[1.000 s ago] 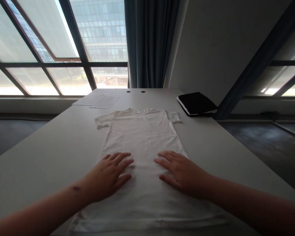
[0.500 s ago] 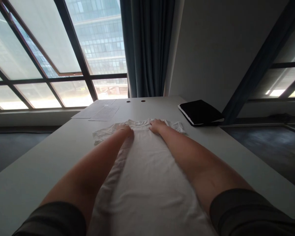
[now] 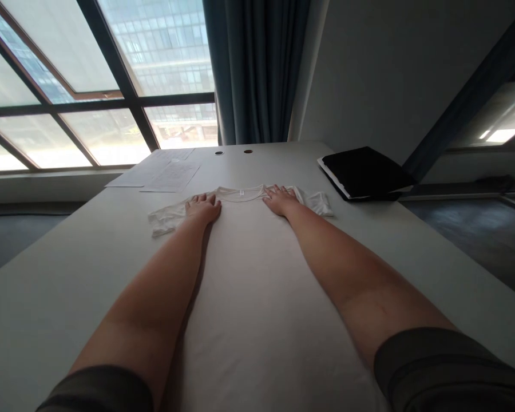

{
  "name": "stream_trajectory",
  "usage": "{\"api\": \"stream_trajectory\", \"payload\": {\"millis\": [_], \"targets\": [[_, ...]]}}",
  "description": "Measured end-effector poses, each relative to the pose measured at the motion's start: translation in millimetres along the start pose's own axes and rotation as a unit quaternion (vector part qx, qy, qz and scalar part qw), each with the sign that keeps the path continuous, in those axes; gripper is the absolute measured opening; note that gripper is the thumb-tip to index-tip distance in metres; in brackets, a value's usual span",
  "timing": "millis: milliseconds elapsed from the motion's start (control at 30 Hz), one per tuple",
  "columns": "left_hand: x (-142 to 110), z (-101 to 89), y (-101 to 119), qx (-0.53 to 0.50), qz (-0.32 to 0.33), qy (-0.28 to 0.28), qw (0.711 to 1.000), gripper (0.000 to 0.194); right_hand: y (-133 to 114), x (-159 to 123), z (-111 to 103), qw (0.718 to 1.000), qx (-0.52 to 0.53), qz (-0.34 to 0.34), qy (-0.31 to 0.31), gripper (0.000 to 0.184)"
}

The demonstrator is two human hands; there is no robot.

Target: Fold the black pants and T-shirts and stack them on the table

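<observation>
Plainly, both hands are flat, palms down, fingers loosely spread, pressed on cloth and gripping nothing visible. The left hand [image 3: 203,208] rests on one shoulder of a white T-shirt [image 3: 257,274], its thumb toward the neckline; the right hand [image 3: 280,199] covers the other shoulder, close beside the collar. Both forearms reach far forward and slant inward, with dark sleeves [image 3: 98,390] bunched around the upper arms.

The shirt lies along the middle of a white table [image 3: 60,286], collar at the far end, its body running out of view at the bottom. Its two short sleeves stick out past the hands, slightly crumpled. A broad strip of tabletop separates the shirt from the table's left edge, and another from the right edge. More surface lies beyond the collar, up to the far edge, where two round holes [image 3: 219,153] sit.

Counted outward: one shirt, at least two paper sheets [image 3: 171,175] far left, one black folder [image 3: 364,171] at the right edge, apart from the nearer shirt sleeve, and one blue curtain [image 3: 257,74] behind.
</observation>
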State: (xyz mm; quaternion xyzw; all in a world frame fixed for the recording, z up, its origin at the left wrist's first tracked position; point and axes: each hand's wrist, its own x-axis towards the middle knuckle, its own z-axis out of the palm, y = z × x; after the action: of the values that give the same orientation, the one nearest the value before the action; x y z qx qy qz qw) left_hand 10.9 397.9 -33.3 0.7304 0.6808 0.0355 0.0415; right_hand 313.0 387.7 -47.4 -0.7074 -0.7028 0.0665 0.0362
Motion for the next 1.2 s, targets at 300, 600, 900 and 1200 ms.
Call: {"api": "stream_trajectory", "payload": {"millis": [300,600,900,1200], "targets": [[-4.2,-1.6,-0.6,-0.012,0.010,0.031,0.999,0.063,-3.1,-12.7,-5.0,0.998,-0.004,-0.046,0.044,0.066],[-0.8,0.3,-3.8,-0.019,0.026,0.013,0.999,0.066,-10.5,-16.7,-3.2,0.998,0.005,-0.057,0.025,0.067],[1.6,1.1,-5.8,-0.022,0.026,0.004,0.999,0.068,64.2,-34.5,-29.7,0.994,0.007,-0.008,0.105,0.060],[2.0,0.8,-6.6,-0.028,0.028,0.006,0.999,0.068,116.3,-52.8,-17.7,0.997,-0.034,0.057,0.037,0.058]]}}
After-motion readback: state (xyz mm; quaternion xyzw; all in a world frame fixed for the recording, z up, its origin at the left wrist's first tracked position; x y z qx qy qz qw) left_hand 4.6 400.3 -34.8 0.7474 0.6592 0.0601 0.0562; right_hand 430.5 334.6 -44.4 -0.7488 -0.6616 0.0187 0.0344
